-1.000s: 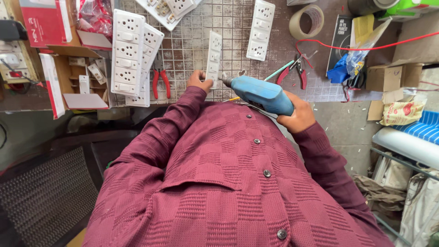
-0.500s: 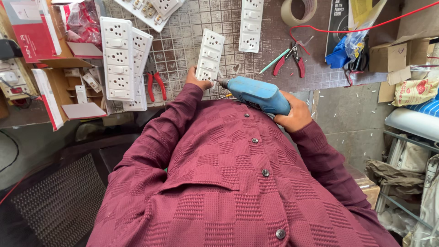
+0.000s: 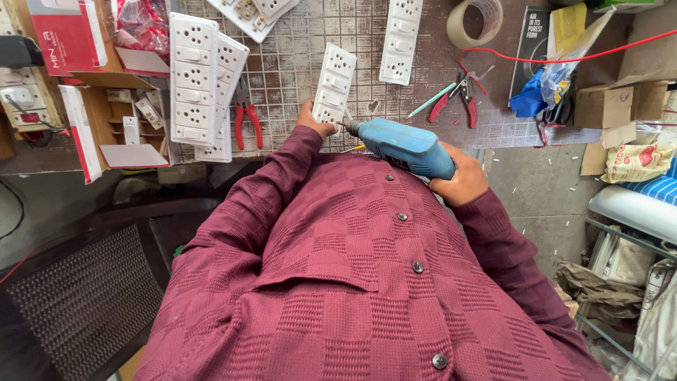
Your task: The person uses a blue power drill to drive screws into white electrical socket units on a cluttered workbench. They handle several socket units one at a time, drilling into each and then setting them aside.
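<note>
I look down over my maroon shirt at a tiled workbench (image 3: 296, 67). My left hand (image 3: 311, 118) grips the near end of a long white socket board (image 3: 333, 83) that lies on the bench. My right hand (image 3: 462, 180) holds a blue electric drill (image 3: 403, 146) by its rear. The drill's chuck points left, with its tip right at the near end of the board beside my left hand.
More white socket boards (image 3: 194, 77) (image 3: 401, 40) lie on the bench, with red-handled pliers (image 3: 247, 118), cutters (image 3: 460, 99), a tape roll (image 3: 474, 20) and a red wire. Open cardboard boxes (image 3: 106, 123) stand at left and right. A black mesh chair (image 3: 84, 303) is at lower left.
The view has shifted so the bench sits lower and more to the right in frame. The drill's tip has come closer to the near end of the board held by my left hand.
</note>
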